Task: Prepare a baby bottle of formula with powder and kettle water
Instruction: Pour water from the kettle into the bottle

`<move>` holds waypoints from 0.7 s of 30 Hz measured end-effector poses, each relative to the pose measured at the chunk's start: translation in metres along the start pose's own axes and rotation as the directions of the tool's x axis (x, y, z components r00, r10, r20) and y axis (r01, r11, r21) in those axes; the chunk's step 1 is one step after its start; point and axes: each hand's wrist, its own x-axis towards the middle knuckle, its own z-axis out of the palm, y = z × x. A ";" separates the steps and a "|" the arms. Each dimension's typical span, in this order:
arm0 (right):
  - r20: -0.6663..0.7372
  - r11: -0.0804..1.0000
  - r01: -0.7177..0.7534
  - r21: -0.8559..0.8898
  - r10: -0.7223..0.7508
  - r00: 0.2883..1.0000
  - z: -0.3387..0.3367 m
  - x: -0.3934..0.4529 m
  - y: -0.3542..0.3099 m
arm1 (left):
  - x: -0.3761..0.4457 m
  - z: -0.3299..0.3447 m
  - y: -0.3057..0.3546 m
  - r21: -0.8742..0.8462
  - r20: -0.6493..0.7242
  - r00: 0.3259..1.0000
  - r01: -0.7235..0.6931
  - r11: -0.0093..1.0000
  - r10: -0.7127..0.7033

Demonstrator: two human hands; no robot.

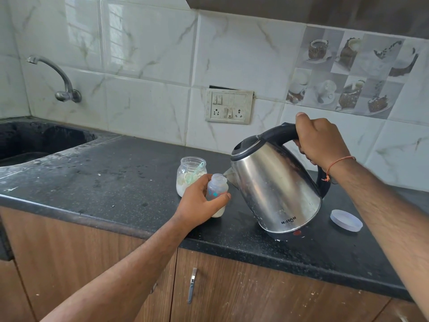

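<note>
Head view: left hand [199, 201] wrapped round the baby bottle [217, 194], which stands on the black countertop [111, 173], mouth open, no teat fitted. Right hand [322, 140] clenched on the handle of the steel Milton kettle [274, 187], tilted w/ spout at the bottle's rim, just right of the left grip. Judged: powder already in (white layer at bottle base), pour under way or about to start; capping and mixing remain. Powder jar [190, 174] w/ green scoop [193, 174] sits behind the left grip, unlidded; white lid [346, 220] lies below the right wrist. No water stream discernible; fill level masked by fingers; teat and collar not in view.
</note>
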 end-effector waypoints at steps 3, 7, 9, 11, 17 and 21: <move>0.001 1.000 0.006 -0.019 -0.006 1.000 0.001 0.001 -0.003 | 0.001 0.001 -0.002 -0.007 -0.008 1.000 -0.004 1.000 0.004; -0.001 0.999 0.012 -0.038 -0.012 1.000 0.003 0.001 -0.006 | 0.001 0.001 -0.003 -0.011 -0.009 1.000 -0.011 1.000 0.011; -0.001 0.998 0.020 -0.051 -0.020 1.000 0.003 0.000 -0.007 | 0.002 0.000 -0.004 0.002 -0.003 1.000 -0.019 1.000 0.019; -0.001 0.998 0.024 -0.065 -0.024 1.000 0.003 0.000 -0.009 | 0.002 0.000 -0.004 0.007 0.003 1.000 -0.022 1.000 0.022; -0.014 0.996 0.023 -0.091 -0.025 1.000 0.003 -0.001 -0.010 | 0.001 0.000 -0.005 -0.022 0.002 0.999 -0.033 0.999 0.033; -0.016 0.994 0.032 -0.100 -0.034 0.999 0.002 -0.002 -0.010 | 0.000 -0.001 -0.003 -0.024 0.006 1.000 -0.031 0.999 0.031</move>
